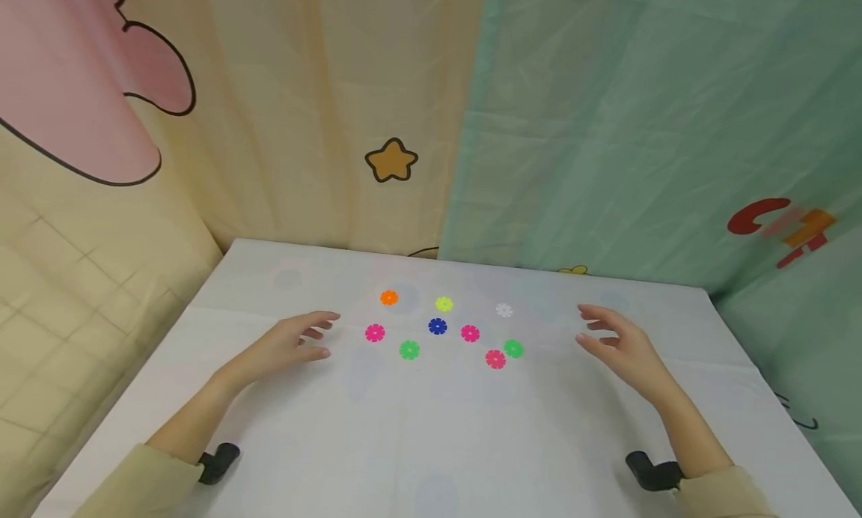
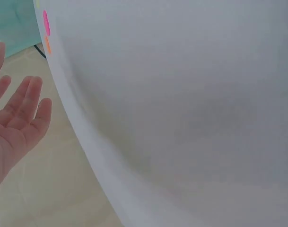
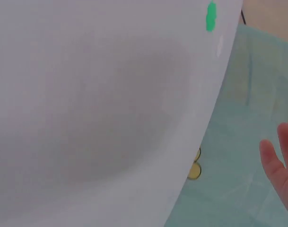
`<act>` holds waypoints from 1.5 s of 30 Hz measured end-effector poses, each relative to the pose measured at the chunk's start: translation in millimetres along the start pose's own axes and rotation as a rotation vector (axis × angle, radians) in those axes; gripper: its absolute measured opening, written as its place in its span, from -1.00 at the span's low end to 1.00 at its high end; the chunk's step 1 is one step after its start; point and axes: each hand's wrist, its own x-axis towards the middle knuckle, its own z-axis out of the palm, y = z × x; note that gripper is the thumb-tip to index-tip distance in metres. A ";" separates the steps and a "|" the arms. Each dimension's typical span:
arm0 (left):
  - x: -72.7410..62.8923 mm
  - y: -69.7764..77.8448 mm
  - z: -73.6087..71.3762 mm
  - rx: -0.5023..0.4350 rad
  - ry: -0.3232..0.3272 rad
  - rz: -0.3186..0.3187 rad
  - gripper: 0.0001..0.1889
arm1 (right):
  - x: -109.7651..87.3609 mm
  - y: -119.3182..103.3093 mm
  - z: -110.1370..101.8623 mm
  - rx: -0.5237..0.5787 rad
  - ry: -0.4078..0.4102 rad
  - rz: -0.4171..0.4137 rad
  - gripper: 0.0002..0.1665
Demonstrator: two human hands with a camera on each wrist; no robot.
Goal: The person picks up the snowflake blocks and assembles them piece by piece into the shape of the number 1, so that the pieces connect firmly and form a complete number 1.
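Observation:
Several small notched plastic discs lie flat on the white table: an orange disc, a yellow disc, a white disc, a blue disc, pink ones such as the left pink disc, and green ones such as the left green disc. My left hand hovers left of the discs, fingers relaxed and apart, holding nothing. To their right my right hand is held likewise, nothing in it. In the left wrist view a pink disc shows at the table's edge; the right wrist view has a green disc.
The table's white cloth spreads under both forearms. Behind it hang a yellow curtain with a star and a green curtain. A black strap mount sits at the left wrist, another black mount at the right.

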 end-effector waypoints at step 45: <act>77.2 11.2 41.4 -0.022 -0.007 -0.299 -0.72 | 95.0 -89.9 187.4 0.402 -0.372 0.245 -0.61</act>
